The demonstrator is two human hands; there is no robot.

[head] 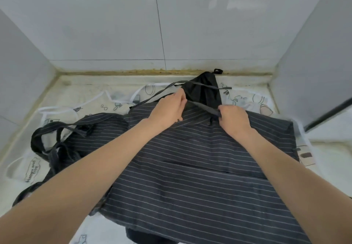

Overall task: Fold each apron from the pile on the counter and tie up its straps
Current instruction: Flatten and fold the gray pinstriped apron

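Observation:
A dark pinstriped apron (190, 167) lies spread over the middle of the counter (327, 167), its lower edge hanging toward me. My left hand (168, 108) and my right hand (235, 119) each pinch the same grey strap (204, 108), which runs taut between them above the apron's top edge. More of the strap trails back left, and a strap end (225, 87) points right. A second pinstriped apron (95, 129) lies bunched at the left with tangled dark straps (49, 144). A black apron (204, 87) is bunched near the back wall.
White aprons with printed line drawings (32, 169) lie flat under the dark ones and cover most of the counter. Tiled walls close in at the back (114, 34), left and right. A dark-edged panel (327, 114) stands at the right.

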